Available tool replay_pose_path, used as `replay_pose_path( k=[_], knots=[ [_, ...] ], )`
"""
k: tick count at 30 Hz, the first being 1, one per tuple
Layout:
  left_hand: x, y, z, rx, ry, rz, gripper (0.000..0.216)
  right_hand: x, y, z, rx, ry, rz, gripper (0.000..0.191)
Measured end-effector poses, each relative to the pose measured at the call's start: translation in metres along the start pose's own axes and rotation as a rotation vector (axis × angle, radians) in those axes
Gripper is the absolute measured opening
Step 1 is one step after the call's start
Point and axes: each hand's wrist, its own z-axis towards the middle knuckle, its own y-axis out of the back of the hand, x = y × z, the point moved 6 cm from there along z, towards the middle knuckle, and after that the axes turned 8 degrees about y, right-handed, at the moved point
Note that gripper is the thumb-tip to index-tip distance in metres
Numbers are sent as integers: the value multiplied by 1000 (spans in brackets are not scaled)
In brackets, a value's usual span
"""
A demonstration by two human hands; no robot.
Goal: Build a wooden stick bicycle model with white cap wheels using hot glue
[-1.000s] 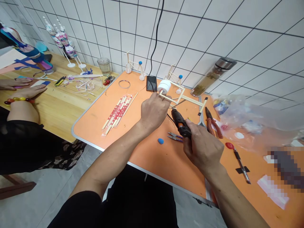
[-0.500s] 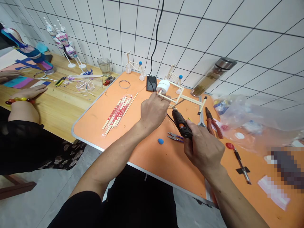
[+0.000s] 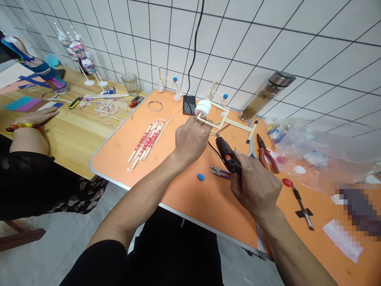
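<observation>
My left hand (image 3: 192, 137) grips a small bicycle-like frame of pale wooden sticks (image 3: 236, 124), held above the orange table. A white round wheel (image 3: 203, 108) sits at the frame's near end, over my knuckles. My right hand (image 3: 257, 180) is closed around a black glue gun (image 3: 228, 153). Its nozzle points up at the sticks beside my left fingers; whether it touches them I cannot tell. Below the gun lie small blue-handled thread snips (image 3: 219, 171) and a blue ball (image 3: 201, 177).
Wrapped chopsticks (image 3: 145, 145) lie at left, with a phone (image 3: 189, 105) behind. Two stick models with blue balls stand by the wall. Pliers (image 3: 266, 155), a tilted glass bottle (image 3: 266, 97) and plastic bags (image 3: 321, 147) are at right. Another person's hand (image 3: 38, 115) rests on the wooden table.
Almost nothing differs. The whole view has shifted very slightly, and both hands keep the same hold on the stick frame and the glue gun.
</observation>
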Motion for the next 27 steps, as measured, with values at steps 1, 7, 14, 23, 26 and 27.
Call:
replay_pose_path(
  k=[1, 7, 14, 23, 26, 27],
  knots=[
    [0, 0, 0, 4, -1, 1, 37, 0, 0, 0, 0, -2, 0, 51],
    [0, 0, 1, 15, 4, -6, 37, -1, -1, -2, 3, -3, 7, 49],
    [2, 0, 2, 27, 26, -53, 31, -3, -2, -4, 1, -7, 22, 51],
    [14, 3, 7, 24, 125, -167, 29, -8, -3, -10, -10, -81, 64, 70],
    [16, 2, 8, 40, 157, -168, 30, -13, -4, -15, -71, -140, 134, 72],
    [17, 2, 8, 46, 167, -168, 29, -14, -5, -16, -94, -157, 150, 71]
  ],
)
